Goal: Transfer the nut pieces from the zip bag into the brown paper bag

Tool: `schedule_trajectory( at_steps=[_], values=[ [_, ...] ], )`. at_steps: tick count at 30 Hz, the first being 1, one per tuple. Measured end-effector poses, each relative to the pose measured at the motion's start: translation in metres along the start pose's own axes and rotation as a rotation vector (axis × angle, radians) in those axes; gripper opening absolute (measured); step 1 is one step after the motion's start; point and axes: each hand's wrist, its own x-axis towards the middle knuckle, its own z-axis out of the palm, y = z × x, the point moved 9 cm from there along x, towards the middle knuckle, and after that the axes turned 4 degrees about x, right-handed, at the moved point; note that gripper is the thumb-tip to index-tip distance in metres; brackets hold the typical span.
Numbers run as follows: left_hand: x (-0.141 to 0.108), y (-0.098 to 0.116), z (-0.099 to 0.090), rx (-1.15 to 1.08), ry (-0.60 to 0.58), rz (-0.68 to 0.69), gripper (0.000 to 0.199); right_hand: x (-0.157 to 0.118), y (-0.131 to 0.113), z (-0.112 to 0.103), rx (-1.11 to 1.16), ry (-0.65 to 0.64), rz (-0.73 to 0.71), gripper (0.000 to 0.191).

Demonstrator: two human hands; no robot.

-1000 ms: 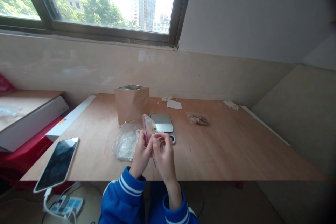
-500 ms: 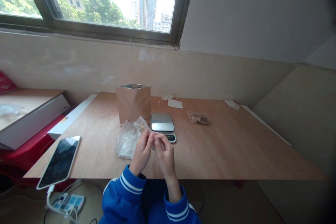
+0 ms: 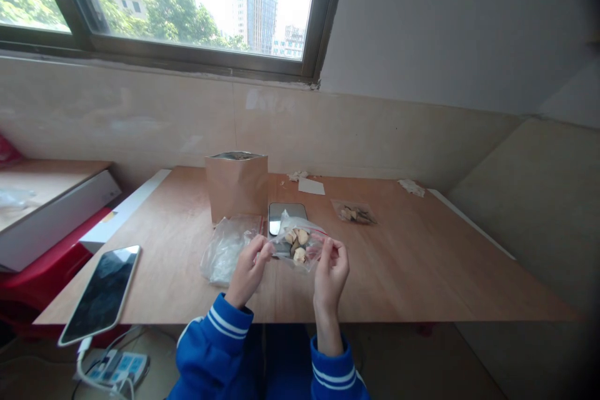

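Note:
Between my hands a clear zip bag (image 3: pixel 299 247) is stretched out above the table, with several pale dried slices inside. My left hand (image 3: pixel 248 269) pinches its left edge. At the red-striped right edge, my right hand (image 3: pixel 332 265) is closed on the same bag. Behind it, partly covered, lies a kitchen scale (image 3: pixel 275 220) with a shiny plate; its display is hidden. A pile of clear plastic bags (image 3: pixel 224 256) rests just left of the scale, near my left hand.
An open brown paper pouch (image 3: pixel 237 187) stands behind the bag pile. Another filled clear bag (image 3: pixel 355 212) lies to the right, with a white card (image 3: pixel 311 186) farther back. A phone (image 3: pixel 102 294) on a white cable overhangs the table's front left edge.
My hands have moved apart, the right one going right. The zip bag, earlier mostly hidden at my fingertips, is now spread between them with its contents showing.

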Motion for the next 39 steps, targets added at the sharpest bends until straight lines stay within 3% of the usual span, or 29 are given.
schedule_trajectory(
  at_steps=[4,7,9,12,15,18,25,28,33,39],
  values=[
    [0.002,-0.035,0.005,-0.384,0.088,-0.215,0.049,-0.005,-0.004,0.03,0.116,-0.086,0.067,0.037],
    [0.004,-0.053,0.028,-0.596,-0.063,-0.379,0.064,-0.006,-0.001,0.057,0.077,-0.198,0.078,0.034],
    [0.006,-0.061,0.035,-0.641,-0.103,-0.457,0.071,-0.006,-0.012,0.062,-0.053,-0.173,-0.049,0.03],
    [0.015,-0.075,0.018,-0.567,0.056,-0.487,0.068,-0.01,-0.047,0.069,-0.239,-0.141,-0.337,0.02],
    [0.024,-0.081,-0.007,-0.51,0.249,-0.379,0.055,-0.016,-0.059,0.101,-0.275,-0.468,-0.439,0.016],
    [0.027,-0.096,-0.021,-0.512,0.35,-0.337,0.048,-0.018,-0.042,0.129,-0.306,-0.722,-0.397,0.019],
    [0.029,-0.13,-0.025,-0.526,0.351,-0.29,0.055,-0.024,0.017,0.178,-0.456,-0.924,-0.352,0.026],
    [0.031,-0.131,-0.029,-0.453,0.343,-0.262,0.054,-0.027,0.033,0.188,-0.559,-0.924,-0.341,0.033],
    [0.03,-0.132,-0.034,-0.393,0.346,-0.278,0.048,-0.021,0.058,0.185,-0.567,-0.817,-0.185,0.028],
    [0.025,-0.146,-0.042,-0.387,0.44,-0.37,0.045,-0.023,0.055,0.186,-0.388,-0.878,-0.119,0.015]
  ],
)
